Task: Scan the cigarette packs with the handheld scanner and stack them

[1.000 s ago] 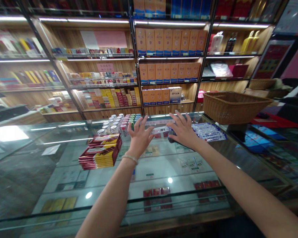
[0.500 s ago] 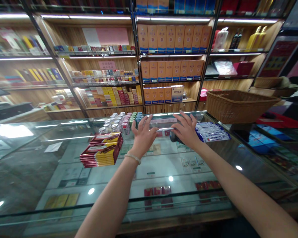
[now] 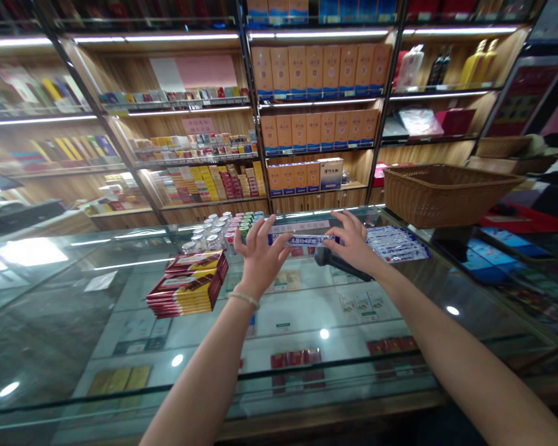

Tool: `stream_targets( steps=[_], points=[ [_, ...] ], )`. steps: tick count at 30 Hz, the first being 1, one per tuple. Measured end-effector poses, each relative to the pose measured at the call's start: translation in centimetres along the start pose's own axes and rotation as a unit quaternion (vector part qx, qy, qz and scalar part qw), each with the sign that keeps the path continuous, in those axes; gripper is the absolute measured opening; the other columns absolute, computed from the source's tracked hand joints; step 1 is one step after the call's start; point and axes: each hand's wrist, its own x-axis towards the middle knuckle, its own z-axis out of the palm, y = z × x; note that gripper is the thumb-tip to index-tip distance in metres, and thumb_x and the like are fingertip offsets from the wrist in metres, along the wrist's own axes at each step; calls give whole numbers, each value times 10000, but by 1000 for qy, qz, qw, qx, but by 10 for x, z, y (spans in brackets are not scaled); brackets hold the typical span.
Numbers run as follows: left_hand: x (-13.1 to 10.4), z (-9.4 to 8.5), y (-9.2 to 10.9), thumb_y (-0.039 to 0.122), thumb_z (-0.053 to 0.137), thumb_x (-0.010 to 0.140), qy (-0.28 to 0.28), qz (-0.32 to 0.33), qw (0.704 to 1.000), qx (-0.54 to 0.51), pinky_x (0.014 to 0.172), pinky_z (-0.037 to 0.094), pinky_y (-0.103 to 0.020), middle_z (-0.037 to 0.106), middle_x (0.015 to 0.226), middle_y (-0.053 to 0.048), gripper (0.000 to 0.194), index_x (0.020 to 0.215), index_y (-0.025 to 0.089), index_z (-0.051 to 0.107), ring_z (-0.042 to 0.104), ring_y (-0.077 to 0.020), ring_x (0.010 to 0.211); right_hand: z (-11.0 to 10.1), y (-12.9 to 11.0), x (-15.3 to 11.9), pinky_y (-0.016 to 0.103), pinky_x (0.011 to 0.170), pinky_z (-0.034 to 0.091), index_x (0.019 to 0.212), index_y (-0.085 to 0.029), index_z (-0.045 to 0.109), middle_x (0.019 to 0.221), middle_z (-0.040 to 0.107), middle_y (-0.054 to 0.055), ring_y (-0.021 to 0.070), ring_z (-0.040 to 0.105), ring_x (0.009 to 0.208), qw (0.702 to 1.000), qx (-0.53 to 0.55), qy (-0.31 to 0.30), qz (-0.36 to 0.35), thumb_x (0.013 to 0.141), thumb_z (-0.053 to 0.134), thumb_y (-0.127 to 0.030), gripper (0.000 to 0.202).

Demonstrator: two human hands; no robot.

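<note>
Between my two hands, a slim blue-and-white packet (image 3: pixel 302 240) with printed lettering is held level above the glass counter. My left hand (image 3: pixel 261 254) pinches its left end, and a beaded bracelet circles that wrist. At the other end, my right hand (image 3: pixel 351 241) grips it between thumb and fingers. Below the right hand lies a dark handheld device (image 3: pixel 341 262) with a long handle, partly covered. A row of similar blue-and-white packets (image 3: pixel 395 243) lies just right of that hand. Left of my left hand are stacked red-and-yellow chocolate bars (image 3: pixel 188 285) and small clear-and-coloured containers (image 3: pixel 218 229).
The glass display counter (image 3: pixel 307 334) has packs on shelves beneath it. A wicker basket (image 3: pixel 446 198) stands at the right rear. Blue flat packages (image 3: pixel 488 257) lie on the right. Behind, shelves hold orange boxes (image 3: pixel 320 71) and cigarette packs (image 3: pixel 199 145).
The packet has turned from its thin edge to show its printed face. My hands have shifted slightly, uncovering more of the dark device and its handle.
</note>
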Motion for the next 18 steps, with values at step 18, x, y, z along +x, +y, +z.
stream_targets(
  steps=[18],
  points=[
    [0, -1, 1, 429, 719, 928, 11, 21, 1000, 10, 1284, -48, -593, 572, 1563, -76, 184, 1081, 328, 731, 482, -308, 1445, 0, -3, -10, 635, 1269, 44, 1204, -271, 691, 1678, 378, 104, 342, 200, 1585, 963, -209, 97, -140, 975, 610, -502, 335]
  ],
)
